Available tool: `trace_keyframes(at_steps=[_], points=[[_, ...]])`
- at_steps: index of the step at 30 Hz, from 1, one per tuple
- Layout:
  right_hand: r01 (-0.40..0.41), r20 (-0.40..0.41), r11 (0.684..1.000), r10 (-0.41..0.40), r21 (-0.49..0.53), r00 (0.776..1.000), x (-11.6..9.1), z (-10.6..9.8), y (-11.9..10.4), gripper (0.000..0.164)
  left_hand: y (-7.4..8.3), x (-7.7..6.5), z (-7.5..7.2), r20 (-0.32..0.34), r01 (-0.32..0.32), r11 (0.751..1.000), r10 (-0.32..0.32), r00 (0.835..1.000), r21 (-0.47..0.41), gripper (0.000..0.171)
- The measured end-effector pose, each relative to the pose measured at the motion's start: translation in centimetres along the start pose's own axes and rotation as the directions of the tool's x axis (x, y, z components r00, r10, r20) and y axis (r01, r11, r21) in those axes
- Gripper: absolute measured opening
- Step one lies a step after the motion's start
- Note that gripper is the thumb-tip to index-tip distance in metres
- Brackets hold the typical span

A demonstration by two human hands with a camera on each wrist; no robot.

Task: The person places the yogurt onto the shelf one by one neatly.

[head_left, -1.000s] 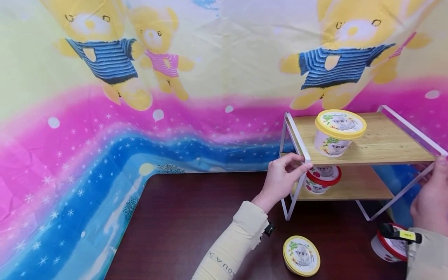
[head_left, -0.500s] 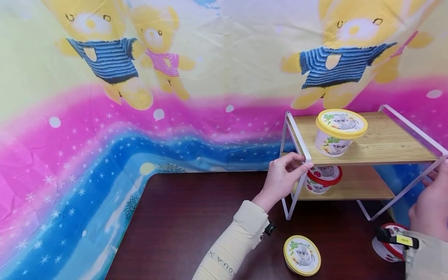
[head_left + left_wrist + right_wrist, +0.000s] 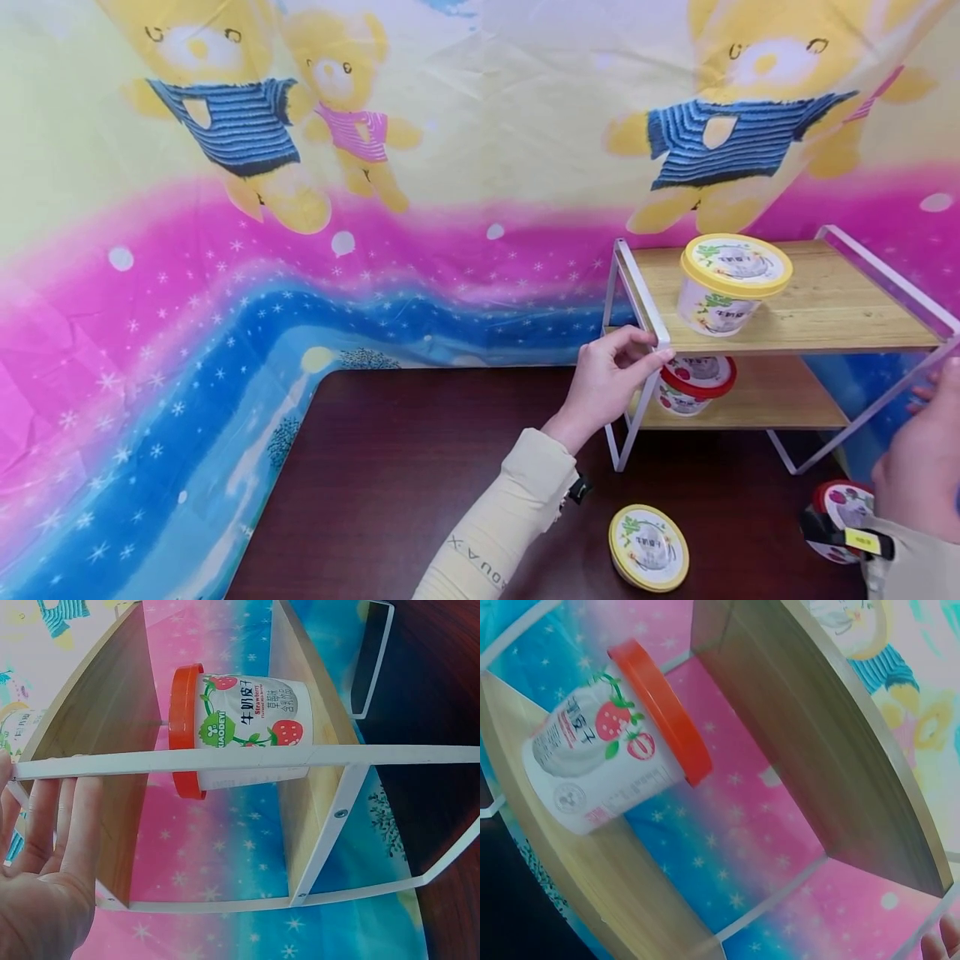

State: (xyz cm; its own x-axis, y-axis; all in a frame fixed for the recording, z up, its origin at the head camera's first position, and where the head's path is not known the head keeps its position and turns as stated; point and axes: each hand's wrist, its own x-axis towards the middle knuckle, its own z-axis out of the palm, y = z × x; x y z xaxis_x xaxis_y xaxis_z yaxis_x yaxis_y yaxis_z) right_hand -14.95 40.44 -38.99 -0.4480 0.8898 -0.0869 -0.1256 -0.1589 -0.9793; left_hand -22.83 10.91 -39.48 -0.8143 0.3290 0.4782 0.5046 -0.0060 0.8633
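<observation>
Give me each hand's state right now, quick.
Left hand: closed, pinching the white shelf frame at its near left corner.
Right hand: looks open, gripping nothing visible; partly cut off by the picture's edge.

On the upper board [image 3: 847, 292] there is room for a hand, right of the yellow-lidded tub [image 3: 733, 287]. Above the lower board [image 3: 787, 396] one can enter from the near side, at right; at left stands a red-lidded tub [image 3: 697, 386]. The white frame [image 3: 640, 292] and the left hand [image 3: 603, 382] obstruct the left side; printed cloth [image 3: 480, 275] limits the far side.
</observation>
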Motion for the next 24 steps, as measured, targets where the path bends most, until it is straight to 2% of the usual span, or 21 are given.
trace_keyframes(at_steps=[2,9,14,20,24], points=[[0.010,0.010,1.000,-0.010,-0.006,1.000,-0.5,0.0,0.1,0.028,0.0,0.0,0.0,0.002,0.000,1.000,0.000,1.000,0.001,0.017],[0.117,0.059,0.982,-0.126,0.147,0.990,-1.8,0.2,0.7,0.026,-0.1,-0.2,0.0,0.002,0.005,1.000,-0.005,1.000,-0.001,0.017],[0.137,0.093,0.975,-0.155,0.177,0.983,-2.4,0.1,1.1,0.027,-0.1,-0.2,0.0,-0.002,0.006,1.000,-0.006,1.000,-0.002,0.017],[0.226,0.111,0.963,-0.243,0.146,0.964,-3.0,0.1,1.9,0.025,0.0,-0.2,-0.1,-0.002,0.001,1.000,-0.001,1.000,-0.004,0.017],[0.268,0.137,0.961,-0.274,0.063,0.952,-3.6,0.1,2.2,0.027,-0.1,-0.1,-0.1,-0.002,-0.005,1.000,0.005,1.000,-0.005,0.017]])
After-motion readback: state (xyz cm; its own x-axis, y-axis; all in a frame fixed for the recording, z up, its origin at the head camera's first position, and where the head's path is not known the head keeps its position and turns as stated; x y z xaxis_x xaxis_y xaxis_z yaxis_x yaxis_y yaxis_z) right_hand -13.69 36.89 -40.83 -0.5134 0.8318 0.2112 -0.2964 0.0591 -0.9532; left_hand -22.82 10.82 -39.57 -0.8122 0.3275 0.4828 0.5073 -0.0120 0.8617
